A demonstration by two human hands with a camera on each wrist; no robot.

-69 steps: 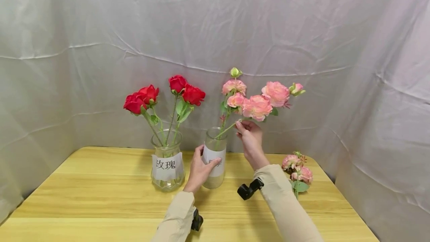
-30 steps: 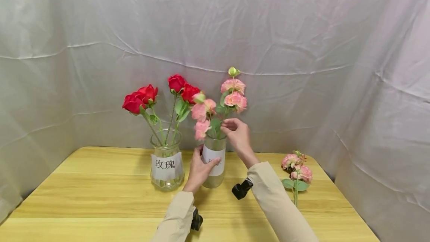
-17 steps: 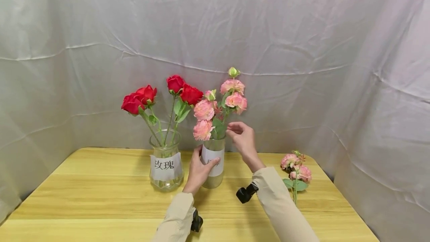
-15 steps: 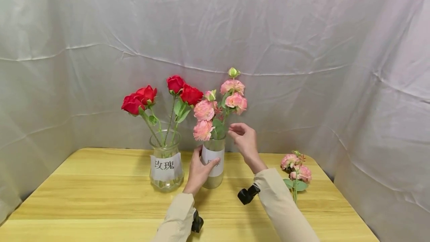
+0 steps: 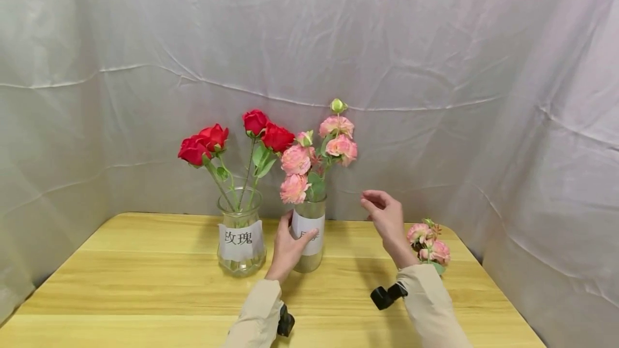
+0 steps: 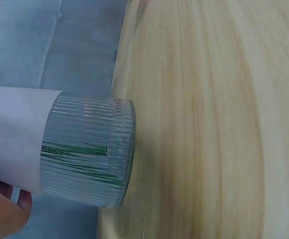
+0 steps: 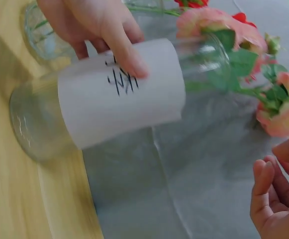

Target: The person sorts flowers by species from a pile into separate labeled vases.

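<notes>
My left hand (image 5: 286,248) grips the tall glass vase (image 5: 309,263) around its white paper label, thumb across the front. Two sprays of pink flowers (image 5: 295,161) stand in this vase, one leaning left and one upright with a green bud on top. In the left wrist view, green stem ends (image 6: 84,149) show through the ribbed glass near the base. My right hand (image 5: 387,222) is in the air to the right of the vase, fingers loosely bent and holding nothing. Another pink flower spray (image 5: 437,251) lies on the table beyond my right forearm, which partly hides it.
Left of the vase stands a wider glass vase (image 5: 242,267) with a white label and several red roses (image 5: 278,137). Both vases stand toward the back of the wooden table (image 5: 145,289). A grey cloth backdrop (image 5: 435,42) hangs behind and at the sides.
My right hand lowered a pink flower spray into the vase; it swung from right to left. The hand then let go and moved right, away from it. My left hand kept its grip.
</notes>
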